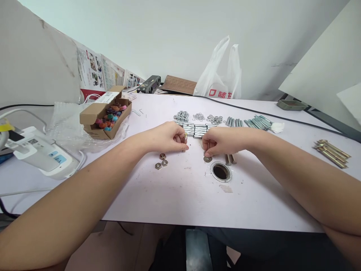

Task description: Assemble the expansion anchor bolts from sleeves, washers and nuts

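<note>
Screening silver rods [200, 130], left hand [172, 137] gripping a pin [185, 137], right hand [221, 140] pinching a washer [208, 159] near a ringed hole [221, 172]

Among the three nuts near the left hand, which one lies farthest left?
The nut lowest in the picture; the other two nuts lie higher, to its right.

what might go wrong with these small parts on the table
The washer at the right hand lies near the open hole and might drop in if nudged. The loose nuts lie near the left hand, so a careless sweep might scatter them.
</note>
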A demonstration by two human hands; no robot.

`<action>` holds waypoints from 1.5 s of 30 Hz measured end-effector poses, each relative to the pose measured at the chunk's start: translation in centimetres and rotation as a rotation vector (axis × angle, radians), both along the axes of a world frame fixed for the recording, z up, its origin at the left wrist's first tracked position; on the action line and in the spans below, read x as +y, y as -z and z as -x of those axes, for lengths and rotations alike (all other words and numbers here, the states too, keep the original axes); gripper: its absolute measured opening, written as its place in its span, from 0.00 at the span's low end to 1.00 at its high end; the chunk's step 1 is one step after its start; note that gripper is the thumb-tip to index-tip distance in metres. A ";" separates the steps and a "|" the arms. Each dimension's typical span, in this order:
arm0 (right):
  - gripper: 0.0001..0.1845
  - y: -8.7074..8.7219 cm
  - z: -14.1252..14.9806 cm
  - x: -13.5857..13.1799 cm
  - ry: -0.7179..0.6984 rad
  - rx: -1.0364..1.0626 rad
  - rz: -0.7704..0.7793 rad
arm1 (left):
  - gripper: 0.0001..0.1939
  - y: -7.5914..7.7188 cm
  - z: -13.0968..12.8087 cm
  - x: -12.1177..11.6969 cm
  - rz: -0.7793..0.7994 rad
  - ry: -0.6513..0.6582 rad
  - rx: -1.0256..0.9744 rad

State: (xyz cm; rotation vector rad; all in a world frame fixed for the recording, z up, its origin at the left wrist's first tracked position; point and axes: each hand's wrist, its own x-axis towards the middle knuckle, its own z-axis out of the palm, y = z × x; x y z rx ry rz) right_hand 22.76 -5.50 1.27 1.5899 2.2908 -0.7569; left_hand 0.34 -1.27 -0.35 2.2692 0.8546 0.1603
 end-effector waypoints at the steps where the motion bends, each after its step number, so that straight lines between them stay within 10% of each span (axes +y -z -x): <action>1: 0.10 0.0 0.0 0.0 -0.009 0.010 -0.002 | 0.13 0.0 0.0 0.0 -0.001 0.002 0.001; 25: 0.08 -0.6 -1.8 0.8 -0.121 0.197 0.075 | 0.13 -0.2 0.0 -0.2 -0.018 -0.018 0.029; 34: 0.13 0.0 2.2 -0.2 0.260 0.875 -0.029 | 0.13 -0.4 0.1 -0.2 -0.044 0.015 0.025; 45: 0.15 0.8 3.7 -0.6 0.352 0.912 0.024 | 0.12 -0.3 0.1 -0.2 -0.090 0.066 -0.009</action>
